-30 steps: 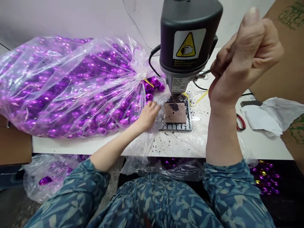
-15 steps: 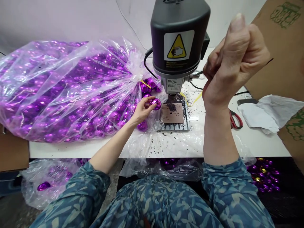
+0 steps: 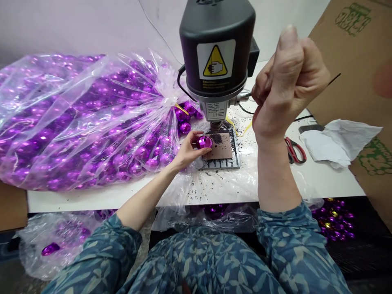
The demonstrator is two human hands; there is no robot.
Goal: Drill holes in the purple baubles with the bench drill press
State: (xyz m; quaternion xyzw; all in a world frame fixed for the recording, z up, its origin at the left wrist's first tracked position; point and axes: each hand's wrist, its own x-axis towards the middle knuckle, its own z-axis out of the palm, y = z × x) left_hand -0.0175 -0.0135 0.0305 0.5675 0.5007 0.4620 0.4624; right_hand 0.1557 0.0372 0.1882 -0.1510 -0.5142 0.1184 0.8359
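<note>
Between the fingers and thumb of my left hand (image 3: 190,152) is a shiny purple faceted ball (image 3: 204,142). It is at the left part of the brown board (image 3: 223,152) on the drill press's slotted metal base (image 3: 225,164). The black drill press head (image 3: 217,49), bearing a yellow warning label, stands above, its chuck (image 3: 216,125) over the board. My raised right hand (image 3: 289,85) is closed in a fist at the press's right side, wrapped around the feed lever. A short metal part of this lever (image 3: 244,96) shows left of the fist; the grip itself is hidden.
A large clear bag (image 3: 82,122) of purple balls fills the left of the white table (image 3: 92,198). Dark shavings lie around the base. Red-handled scissors (image 3: 296,151), white paper (image 3: 333,143) and a cardboard box (image 3: 343,94) are at right. More purple balls (image 3: 335,220) sit below the table.
My left hand has brought the purple ball rightward and slightly down, from beside the board onto its left part. My right hand stays closed at the lever. The view has shifted slightly.
</note>
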